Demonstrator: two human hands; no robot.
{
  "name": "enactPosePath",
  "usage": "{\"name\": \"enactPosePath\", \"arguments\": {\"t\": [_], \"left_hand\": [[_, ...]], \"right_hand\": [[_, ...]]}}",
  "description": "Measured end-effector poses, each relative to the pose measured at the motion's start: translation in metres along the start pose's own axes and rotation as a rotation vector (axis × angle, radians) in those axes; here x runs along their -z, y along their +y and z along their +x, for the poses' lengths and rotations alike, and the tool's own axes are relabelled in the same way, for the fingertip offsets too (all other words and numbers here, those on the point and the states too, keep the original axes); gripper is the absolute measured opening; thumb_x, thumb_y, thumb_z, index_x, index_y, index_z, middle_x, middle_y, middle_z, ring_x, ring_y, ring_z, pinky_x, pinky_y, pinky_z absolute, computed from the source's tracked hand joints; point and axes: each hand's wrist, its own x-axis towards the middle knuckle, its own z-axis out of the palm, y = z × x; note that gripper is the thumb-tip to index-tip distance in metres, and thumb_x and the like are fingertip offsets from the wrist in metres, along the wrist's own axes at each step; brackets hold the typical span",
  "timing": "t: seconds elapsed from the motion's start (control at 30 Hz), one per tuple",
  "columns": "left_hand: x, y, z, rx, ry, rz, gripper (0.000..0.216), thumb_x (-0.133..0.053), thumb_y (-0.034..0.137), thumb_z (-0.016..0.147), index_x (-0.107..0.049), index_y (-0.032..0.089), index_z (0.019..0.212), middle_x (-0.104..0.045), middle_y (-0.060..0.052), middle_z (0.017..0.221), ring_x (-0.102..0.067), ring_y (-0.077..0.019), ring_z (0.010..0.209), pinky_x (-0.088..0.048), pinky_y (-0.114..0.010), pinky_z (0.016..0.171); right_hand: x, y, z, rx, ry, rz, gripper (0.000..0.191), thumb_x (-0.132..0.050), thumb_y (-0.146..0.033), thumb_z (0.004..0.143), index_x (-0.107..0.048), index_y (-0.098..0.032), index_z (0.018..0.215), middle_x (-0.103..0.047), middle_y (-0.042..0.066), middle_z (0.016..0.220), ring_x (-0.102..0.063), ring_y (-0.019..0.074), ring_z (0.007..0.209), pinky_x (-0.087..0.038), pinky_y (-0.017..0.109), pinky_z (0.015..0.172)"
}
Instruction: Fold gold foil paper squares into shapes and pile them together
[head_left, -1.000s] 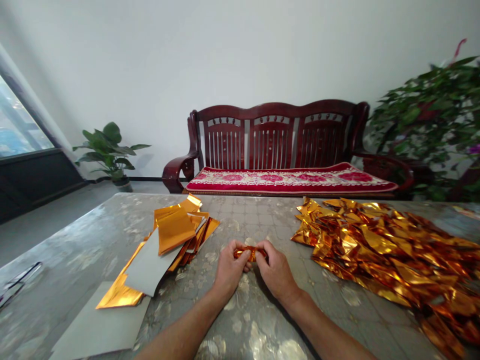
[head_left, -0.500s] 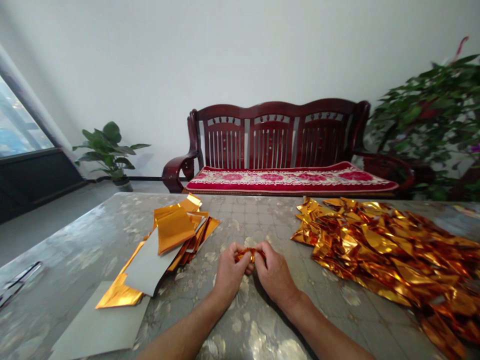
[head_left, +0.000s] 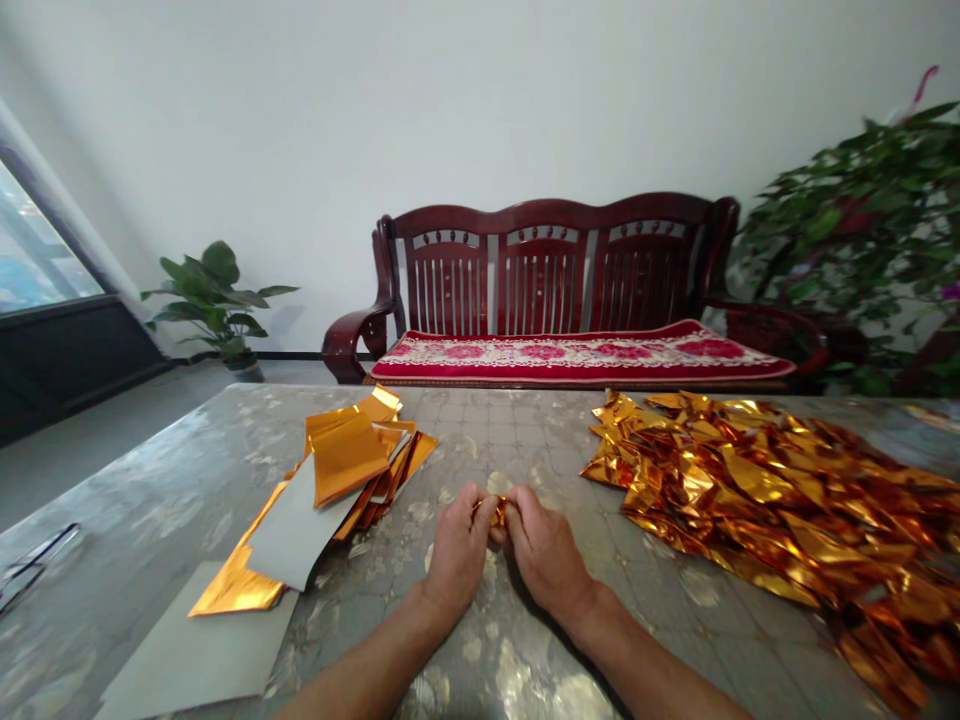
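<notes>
Between my two hands is a small piece of shiny gold foil paper [head_left: 498, 511], mostly covered by the fingers. My left hand [head_left: 459, 540] is closed on its left side, the thumb pressed against the foil. From the right, my right hand [head_left: 546, 545] pinches the other side of the same piece. Both hands are close together just above the table. To the left lies a loose stack of gold foil sheets [head_left: 349, 460], some showing pale grey backs. On the right spreads a large heap of folded gold foil pieces [head_left: 757, 490].
The table [head_left: 510, 425] has a glossy, flower-patterned cover. Grey sheets [head_left: 202, 640] lie at front left, and glasses [head_left: 37, 565] rest near the left edge. Beyond the table stand a dark red wooden bench [head_left: 540, 270], a potted plant [head_left: 221, 300] and a leafy plant [head_left: 862, 220].
My fingers have shifted slightly around the foil piece, and less of it shows now. The view has moved a little; the stack and heap lie as before.
</notes>
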Motion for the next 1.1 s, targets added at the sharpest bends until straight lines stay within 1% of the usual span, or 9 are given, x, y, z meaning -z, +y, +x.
{"name": "enactPosePath", "arguments": {"t": [0.17,0.37,0.5,0.67,0.73,0.8,0.9,0.97,1.1], "left_hand": [[-0.001,-0.002,0.001,0.04,0.01,-0.055,0.033,-0.049,0.046,0.093,-0.055,0.022,0.071,-0.057,0.004,0.055,-0.056,-0.0139,0.051,-0.042,-0.023,0.056],[-0.002,-0.006,0.001,0.077,0.022,-0.096,0.034,-0.049,0.051,0.092,-0.055,0.023,0.073,-0.056,0.004,0.056,-0.057,-0.0141,0.05,-0.043,-0.023,0.051],[-0.001,-0.003,0.0,0.107,0.042,-0.155,0.036,-0.054,0.054,0.088,-0.057,0.022,0.072,-0.057,0.004,0.055,-0.056,-0.0137,0.047,-0.044,-0.022,0.048],[-0.002,-0.001,0.005,0.182,0.01,-0.241,0.038,-0.06,0.058,0.082,-0.057,0.021,0.073,-0.058,0.004,0.054,-0.056,-0.0134,0.042,-0.045,-0.023,0.044],[-0.002,-0.002,0.009,0.226,-0.021,-0.284,0.039,-0.062,0.059,0.079,-0.056,0.02,0.073,-0.058,0.004,0.054,-0.056,-0.0131,0.04,-0.046,-0.023,0.043],[-0.002,-0.002,0.014,0.275,-0.054,-0.329,0.041,-0.063,0.06,0.077,-0.054,0.019,0.075,-0.058,0.005,0.053,-0.056,-0.0128,0.039,-0.048,-0.023,0.042],[0.0,-0.002,0.019,0.304,-0.053,-0.392,0.045,-0.067,0.059,0.074,-0.057,0.017,0.081,-0.062,0.003,0.059,-0.06,-0.0119,0.044,-0.051,-0.023,0.045],[0.001,-0.003,0.021,0.309,-0.033,-0.437,0.046,-0.07,0.057,0.071,-0.059,0.015,0.087,-0.066,0.0,0.068,-0.062,-0.011,0.049,-0.052,-0.022,0.047],[0.003,-0.005,0.024,0.364,-0.009,-0.543,0.047,-0.076,0.051,0.068,-0.059,0.015,0.092,-0.07,-0.003,0.078,-0.062,-0.0096,0.051,-0.052,-0.021,0.046]], "right_hand": [[-0.002,0.001,0.003,0.028,0.032,-0.062,0.034,-0.029,-0.037,0.102,-0.052,-0.023,0.08,-0.061,0.0,0.064,-0.059,0.0161,0.058,-0.035,0.027,0.057],[-0.004,0.001,0.005,0.03,0.084,-0.103,0.034,-0.031,-0.036,0.1,-0.053,-0.024,0.079,-0.059,0.0,0.062,-0.058,0.0158,0.056,-0.033,0.027,0.056],[-0.004,-0.001,0.005,0.012,0.101,-0.034,0.033,-0.033,-0.038,0.099,-0.054,-0.024,0.079,-0.058,-0.001,0.06,-0.056,0.0147,0.053,-0.034,0.026,0.055],[-0.005,0.002,0.008,-0.042,0.115,0.085,0.032,-0.036,-0.039,0.097,-0.054,-0.023,0.075,-0.057,-0.002,0.06,-0.054,0.0143,0.054,-0.036,0.025,0.055],[-0.003,0.004,0.009,-0.073,0.092,0.158,0.034,-0.037,-0.042,0.097,-0.054,-0.023,0.073,-0.057,-0.002,0.059,-0.056,0.0146,0.056,-0.038,0.024,0.054],[0.0,0.006,0.009,-0.13,0.015,0.293,0.038,-0.034,-0.048,0.098,-0.056,-0.023,0.077,-0.056,-0.003,0.055,-0.056,0.0145,0.051,-0.039,0.024,0.051],[0.005,0.012,0.009,-0.219,-0.09,0.501,0.048,-0.026,-0.056,0.1,-0.061,-0.022,0.097,-0.057,-0.004,0.052,-0.054,0.0143,0.043,-0.039,0.024,0.044],[0.007,0.017,0.009,-0.241,-0.069,0.53,0.052,-0.026,-0.058,0.099,-0.061,-0.021,0.107,-0.059,-0.004,0.055,-0.055,0.0143,0.043,-0.039,0.023,0.043],[0.008,0.024,0.013,-0.236,0.056,0.475,0.048,-0.033,-0.054,0.097,-0.064,-0.019,0.107,-0.061,-0.002,0.063,-0.057,0.0142,0.049,-0.044,0.024,0.048]]}}
